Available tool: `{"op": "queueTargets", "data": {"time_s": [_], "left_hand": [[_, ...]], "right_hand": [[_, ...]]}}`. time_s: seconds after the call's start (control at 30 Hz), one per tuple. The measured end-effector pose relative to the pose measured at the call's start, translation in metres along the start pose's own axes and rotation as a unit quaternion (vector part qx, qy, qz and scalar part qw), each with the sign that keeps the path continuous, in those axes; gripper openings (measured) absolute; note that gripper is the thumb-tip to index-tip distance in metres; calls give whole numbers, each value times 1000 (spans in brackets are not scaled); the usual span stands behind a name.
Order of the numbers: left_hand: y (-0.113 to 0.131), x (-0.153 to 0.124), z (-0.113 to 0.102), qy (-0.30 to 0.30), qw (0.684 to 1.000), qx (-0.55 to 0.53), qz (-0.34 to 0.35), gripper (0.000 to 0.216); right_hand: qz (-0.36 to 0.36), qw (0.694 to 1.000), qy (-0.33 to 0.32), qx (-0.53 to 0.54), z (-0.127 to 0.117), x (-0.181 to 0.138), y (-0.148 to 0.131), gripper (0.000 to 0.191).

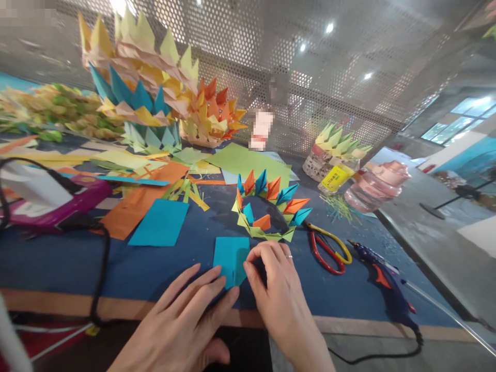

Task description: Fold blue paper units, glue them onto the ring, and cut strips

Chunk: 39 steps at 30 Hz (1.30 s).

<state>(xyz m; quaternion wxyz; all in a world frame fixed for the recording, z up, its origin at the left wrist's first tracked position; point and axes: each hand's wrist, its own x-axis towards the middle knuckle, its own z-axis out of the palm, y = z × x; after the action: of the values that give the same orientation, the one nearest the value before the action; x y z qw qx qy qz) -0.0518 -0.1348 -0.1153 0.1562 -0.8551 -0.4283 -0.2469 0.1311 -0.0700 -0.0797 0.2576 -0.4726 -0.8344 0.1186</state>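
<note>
Blue paper (225, 250) lies flat on the desk (201, 217), near the middle of the front edge, lower corners apparently turned in toward a centre line. Step in hand looks like folding; next move seems to call for lining up the right-side fold and creasing it while the sheet stays put.

Left hand (189, 310): palm down, fingers spread, fingertips resting on the paper's left part, thumb by its lower edge; pressing, not grasping. Right hand (273, 279): bent, thumb and index close together at the paper's right edge; cannot tell if they pinch it. Both wrists come in over the desk's front edge.

Just beyond: paper crown (250, 227). Scissors (315, 252) right of it, glue gun (397, 289) toward the desk's right front corner. Larger blue sheet (158, 222) sits left, against an orange sheet (132, 212).
</note>
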Motion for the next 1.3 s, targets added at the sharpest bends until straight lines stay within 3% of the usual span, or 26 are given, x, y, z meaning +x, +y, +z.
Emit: {"op": "queueTargets", "data": {"time_s": [0.2,0.37,0.47,0.6,0.83,0.97,1.3], "left_hand": [[5,-2,10,49,994,-68,-63,33],[1,0,4,44,989,-124,-63,31],[-6,9,-9,15,983,-158,-97,36],[-22,26,-18,9,972,-177,-157,27],[-44,52,2,-57,953,-179,-239,25],[-41,61,5,-70,954,-179,-230,28],[-38,77,-1,-108,939,-292,-147,25]], "right_hand": [[-7,1000,20,-18,1,-2,-1,12],[-12,997,73,-23,3,-11,-3,19],[6,995,97,-24,3,-20,-9,14],[3,993,116,-39,1,-33,-21,8],[-48,989,128,-53,6,-45,-32,14],[-19,989,129,-74,11,-42,-30,27],[6,991,120,-52,15,-40,-27,23]]}}
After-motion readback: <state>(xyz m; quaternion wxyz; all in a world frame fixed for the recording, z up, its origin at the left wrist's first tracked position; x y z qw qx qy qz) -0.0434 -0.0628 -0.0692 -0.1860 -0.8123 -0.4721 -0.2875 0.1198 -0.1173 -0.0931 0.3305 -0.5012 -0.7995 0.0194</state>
